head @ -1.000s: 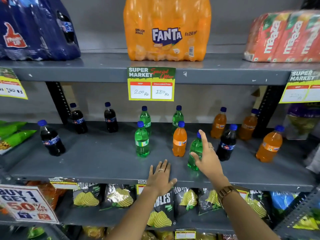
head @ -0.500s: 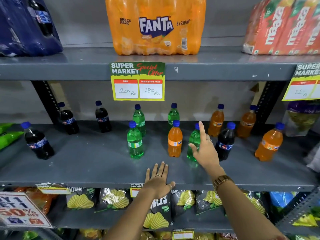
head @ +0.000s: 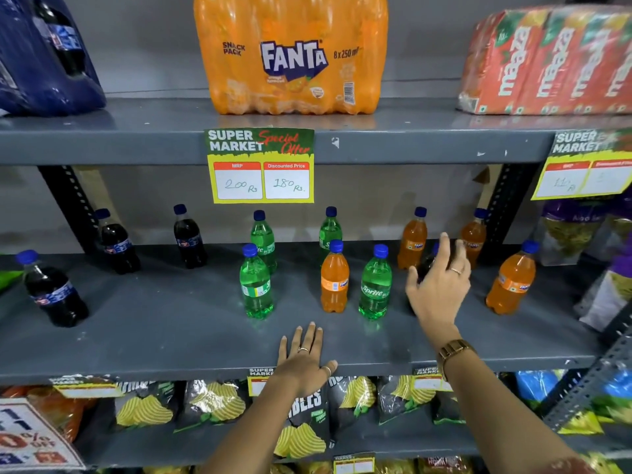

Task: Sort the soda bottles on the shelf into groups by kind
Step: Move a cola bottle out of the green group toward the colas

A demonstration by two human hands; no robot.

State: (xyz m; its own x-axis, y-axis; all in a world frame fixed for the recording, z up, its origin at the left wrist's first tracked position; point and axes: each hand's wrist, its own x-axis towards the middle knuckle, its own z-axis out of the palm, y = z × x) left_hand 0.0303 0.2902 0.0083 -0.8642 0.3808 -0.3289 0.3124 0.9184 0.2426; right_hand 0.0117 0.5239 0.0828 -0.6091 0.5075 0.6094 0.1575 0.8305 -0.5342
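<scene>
Small soda bottles stand scattered on the grey middle shelf [head: 164, 323]. Three dark cola bottles [head: 51, 289] are at the left. Several green Sprite bottles [head: 256, 282] are in the middle, with one orange Fanta bottle [head: 334, 277] among them. More orange bottles [head: 511, 278] stand at the right. My right hand [head: 439, 285] is spread in front of another dark cola bottle [head: 425, 266], thumb to its left and fingers to its right, hiding most of it. Near the shelf's front edge, my left hand [head: 304, 360] lies flat and holds nothing.
The upper shelf carries a Fanta multipack [head: 290, 53], a red Maaza pack [head: 547, 59] and a blue cola pack [head: 44, 53]. A price tag [head: 260, 165] hangs from its edge. Chip bags [head: 301, 422] fill the shelf below. A black upright [head: 506, 206] stands behind the right-hand bottles.
My right hand has left the green bottle in front and moved right, over the dark cola bottle. The left hand stays flat on the shelf edge.
</scene>
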